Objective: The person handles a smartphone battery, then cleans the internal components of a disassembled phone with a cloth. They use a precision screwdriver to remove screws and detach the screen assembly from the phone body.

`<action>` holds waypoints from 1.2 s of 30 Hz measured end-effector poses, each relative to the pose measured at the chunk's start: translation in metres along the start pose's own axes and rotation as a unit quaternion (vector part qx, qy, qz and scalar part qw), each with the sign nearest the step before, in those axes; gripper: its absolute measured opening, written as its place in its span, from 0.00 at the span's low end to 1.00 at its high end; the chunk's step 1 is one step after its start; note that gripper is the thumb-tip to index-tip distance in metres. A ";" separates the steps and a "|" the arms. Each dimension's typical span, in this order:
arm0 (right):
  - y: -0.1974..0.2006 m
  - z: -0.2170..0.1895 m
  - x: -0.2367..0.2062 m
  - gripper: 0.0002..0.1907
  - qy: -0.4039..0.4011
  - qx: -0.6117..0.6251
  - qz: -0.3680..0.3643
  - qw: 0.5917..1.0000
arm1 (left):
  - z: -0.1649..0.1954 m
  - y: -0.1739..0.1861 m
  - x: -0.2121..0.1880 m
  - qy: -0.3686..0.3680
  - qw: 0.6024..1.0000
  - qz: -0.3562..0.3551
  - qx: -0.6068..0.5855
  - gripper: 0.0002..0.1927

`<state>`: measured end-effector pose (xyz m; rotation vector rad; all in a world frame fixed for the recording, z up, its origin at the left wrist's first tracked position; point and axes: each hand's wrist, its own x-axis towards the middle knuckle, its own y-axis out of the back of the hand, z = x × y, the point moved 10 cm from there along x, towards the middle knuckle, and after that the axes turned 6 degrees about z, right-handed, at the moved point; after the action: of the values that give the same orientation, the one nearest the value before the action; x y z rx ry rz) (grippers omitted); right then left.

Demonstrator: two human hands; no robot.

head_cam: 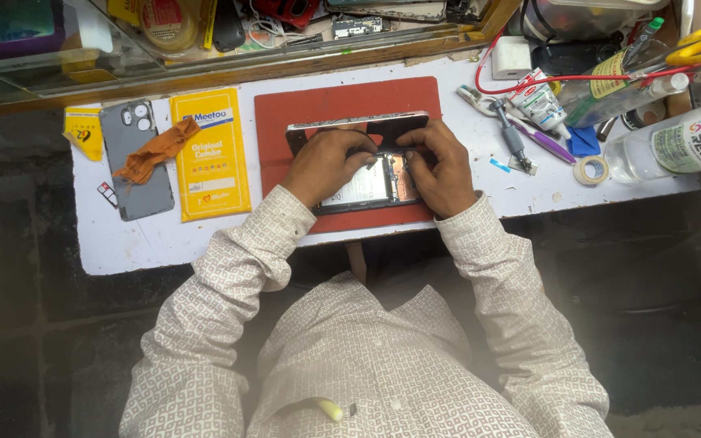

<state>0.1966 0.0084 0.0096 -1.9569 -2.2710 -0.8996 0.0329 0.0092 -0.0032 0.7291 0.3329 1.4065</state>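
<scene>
Opened phone [371, 185], flat metal innards bare, under both hands on red mat [285, 113].

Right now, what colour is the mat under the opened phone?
Red mat, seen best in the head view, beneath the opened phone.

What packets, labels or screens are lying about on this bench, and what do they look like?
Yellow packet: flat rectangle, left of the red mat, blue and white print.
Small yellow packet: table's far left edge.
Clear bottle: lying at right, white label.
Phone screen: dark panel lifted behind both hands.
</scene>
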 end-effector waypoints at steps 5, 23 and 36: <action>0.000 0.000 0.000 0.11 0.001 0.006 0.001 1.000 | 0.001 0.002 0.000 -0.003 1.000 -0.006 -0.012 0.09; 0.001 -0.001 0.000 0.12 0.010 -0.005 0.008 1.000 | 0.005 0.003 -0.002 -0.018 1.000 0.000 -0.002 0.07; 0.001 0.001 0.000 0.12 0.008 -0.003 0.008 1.000 | 0.009 0.003 -0.002 -0.027 1.000 -0.002 0.015 0.07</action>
<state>0.1978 0.0087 0.0096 -1.9597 -2.2449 -0.9175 0.0358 0.0050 0.0053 0.7887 0.3130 1.3775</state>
